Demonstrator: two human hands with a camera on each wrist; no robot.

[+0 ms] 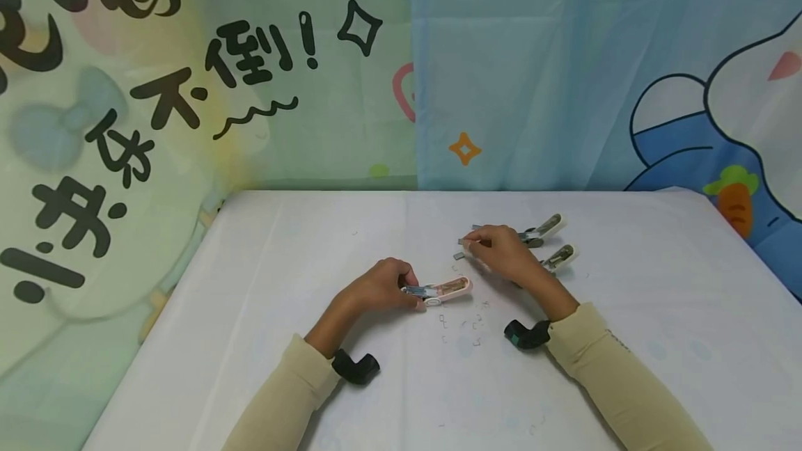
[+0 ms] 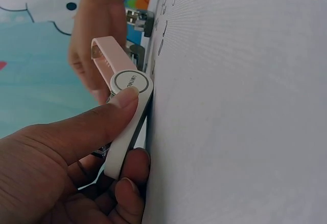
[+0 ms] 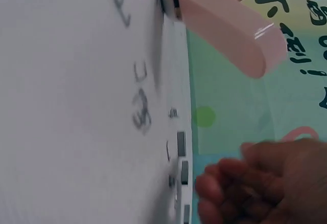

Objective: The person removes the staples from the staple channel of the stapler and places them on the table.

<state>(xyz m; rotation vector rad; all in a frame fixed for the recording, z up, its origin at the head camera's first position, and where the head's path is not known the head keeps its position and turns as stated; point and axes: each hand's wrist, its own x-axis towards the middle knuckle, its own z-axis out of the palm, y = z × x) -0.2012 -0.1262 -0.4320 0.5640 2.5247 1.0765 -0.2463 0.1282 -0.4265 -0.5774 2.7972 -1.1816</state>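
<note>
My left hand (image 1: 385, 285) grips a pink-and-white stapler (image 1: 454, 287), its thumb (image 2: 125, 98) pressed on the round hinge cap. The stapler's pink top is swung up away from its white base, and it is held low over the white table. Farther right, my right hand (image 1: 501, 250) reaches over small grey staple strips. In the right wrist view its fingers (image 3: 240, 175) are loosely curled and blurred, with nothing visible between them and the thumb. Staple strips (image 3: 181, 143) lie on the table beside those fingers. One strip (image 1: 459, 256) shows just left of the hand.
Two more staplers, one farther back (image 1: 551, 225) and one nearer (image 1: 560, 256), lie opened behind the right hand, which partly covers them. Loose bent staples (image 1: 476, 326) are scattered across the white table (image 1: 301, 242). A printed cloth (image 1: 532, 68) hangs behind the table's far edge.
</note>
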